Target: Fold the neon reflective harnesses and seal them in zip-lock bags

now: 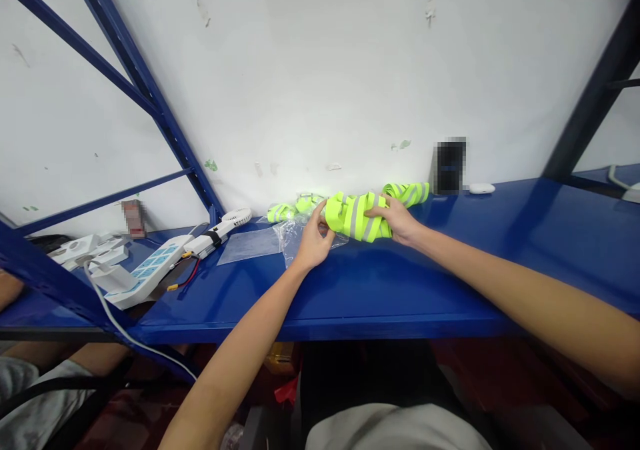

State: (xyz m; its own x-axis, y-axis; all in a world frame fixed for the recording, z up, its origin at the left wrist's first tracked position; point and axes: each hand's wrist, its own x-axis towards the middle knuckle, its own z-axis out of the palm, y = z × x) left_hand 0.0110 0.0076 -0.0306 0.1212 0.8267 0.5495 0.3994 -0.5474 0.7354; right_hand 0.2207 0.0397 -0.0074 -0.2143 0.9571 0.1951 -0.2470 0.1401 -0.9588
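Observation:
A bundle of neon-yellow reflective strap (357, 217) with silvery stripes lies between my hands, just above or on the blue shelf. My left hand (315, 242) is closed at its left end, thumb and fingers pinching the strap's edge. At the right end, my right hand (397, 221) grips the bundle, with the thumb over the front and the fingers partly hidden behind. Clear plastic bags (293, 237) lie under and beside my left hand. Two more pieces of the yellow reflective strap, a rolled one (410, 194) and a loose one (283, 213), rest against the wall.
On the blue shelf (400, 297), a white handheld fan (220, 230) and a white power strip (150, 273) lie left. A dark phone-like object (449, 167) and a white case (482, 189) stand right. A blue post (150, 97) rises left; another person's arm (9, 289) shows beyond.

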